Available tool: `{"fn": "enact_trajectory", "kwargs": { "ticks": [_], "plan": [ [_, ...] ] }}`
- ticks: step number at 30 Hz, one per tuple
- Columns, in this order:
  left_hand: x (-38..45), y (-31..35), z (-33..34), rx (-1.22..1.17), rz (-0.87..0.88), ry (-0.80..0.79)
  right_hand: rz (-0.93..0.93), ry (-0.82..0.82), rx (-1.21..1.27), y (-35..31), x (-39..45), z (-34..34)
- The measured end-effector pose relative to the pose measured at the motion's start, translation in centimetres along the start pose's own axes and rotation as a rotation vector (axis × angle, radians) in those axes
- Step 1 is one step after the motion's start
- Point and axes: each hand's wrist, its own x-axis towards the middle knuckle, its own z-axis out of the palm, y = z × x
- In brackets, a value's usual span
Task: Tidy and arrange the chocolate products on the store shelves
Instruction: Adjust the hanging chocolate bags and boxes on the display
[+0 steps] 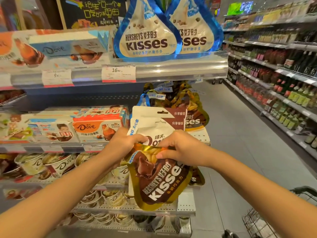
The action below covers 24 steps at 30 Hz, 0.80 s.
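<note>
A brown and gold Hershey's Kisses bag (159, 182) hangs in front of the middle shelves, tilted. My left hand (123, 143) grips its top left corner and my right hand (178, 148) pinches its top right edge. Right behind it stand two white Dove pouches (154, 124) on the middle shelf. More brown Kisses bags (193, 115) are packed at that shelf's right end. Two white and blue Kisses bags (147, 36) stand on the top shelf.
Dove boxes (97, 129) lie on the middle shelf to the left, Dove cups (58, 164) on the lower shelves. A price rail (154, 71) edges the top shelf. The aisle floor (231, 127) runs to the right beside bottle shelves (283, 79). A wire cart (260, 224) stands at lower right.
</note>
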Motion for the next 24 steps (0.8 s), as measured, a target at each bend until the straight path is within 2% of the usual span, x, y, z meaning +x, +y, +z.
{"fn": "enact_trajectory", "kwargs": {
  "ticks": [6,12,18,20,24],
  "plan": [
    [0.1,-0.2,0.2,-0.153,-0.069,0.006,0.013,-0.054,0.06,-0.3,-0.5,-0.9],
    [-0.1,-0.4,0.3,-0.204,-0.158,0.06,0.043,-0.107,0.025,-0.6,-0.5,-1.3],
    [0.3,-0.7,-1.7,-0.17,-0.119,0.024,0.054,-0.176,-0.056,0.3,-1.6,-2.9],
    [0.4,-1.0,-3.7,-0.16,-0.098,0.044,0.103,-0.082,-0.026,1.7,-2.9,-4.6],
    [0.5,-1.6,-6.1,-0.048,-0.076,0.027,0.29,0.246,0.086,5.4,-4.2,-7.9]
  ]
}}
